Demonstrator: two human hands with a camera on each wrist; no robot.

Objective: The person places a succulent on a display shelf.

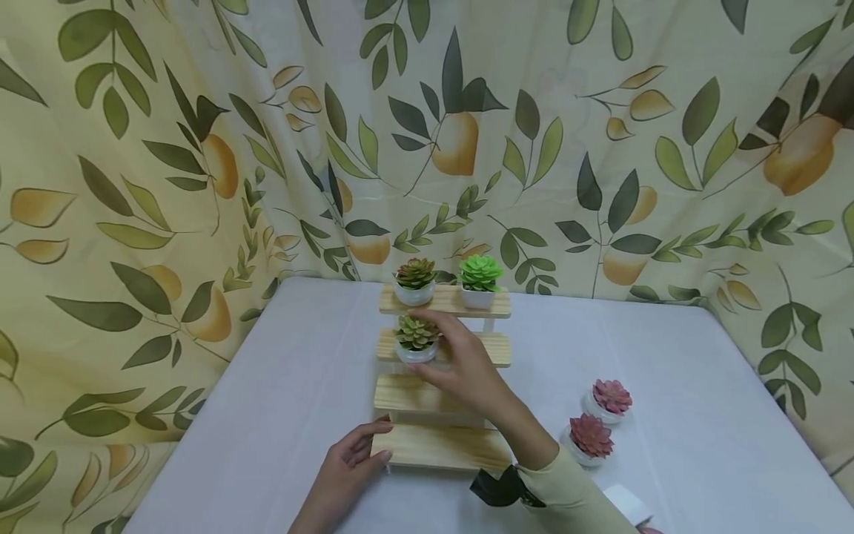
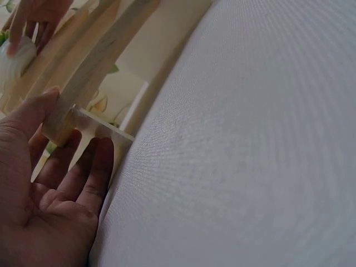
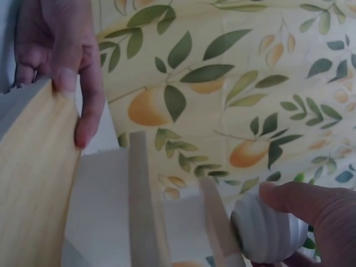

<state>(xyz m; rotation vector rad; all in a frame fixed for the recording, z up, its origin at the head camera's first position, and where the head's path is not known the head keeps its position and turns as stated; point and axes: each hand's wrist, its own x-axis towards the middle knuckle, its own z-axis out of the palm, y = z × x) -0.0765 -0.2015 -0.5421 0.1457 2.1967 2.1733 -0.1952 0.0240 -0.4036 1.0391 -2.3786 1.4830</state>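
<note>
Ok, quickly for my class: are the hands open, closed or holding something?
Left hand: closed, gripping the left end of the lowest shelf.
Right hand: closed, holding a potted succulent at the second-highest shelf.

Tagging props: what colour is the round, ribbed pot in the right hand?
White: the round, ribbed pot shows best in the right wrist view.

Rack [image 1: 410, 394] is pale wood, four-step, parked around 6 o'clock in the head view. Plant [image 1: 416, 331] is kinda yellowish-green, upright in a ribbed white pot [image 1: 414, 356], roughly the rack's 11 o'clock, at the second-highest tier [image 1: 477, 350].
</note>
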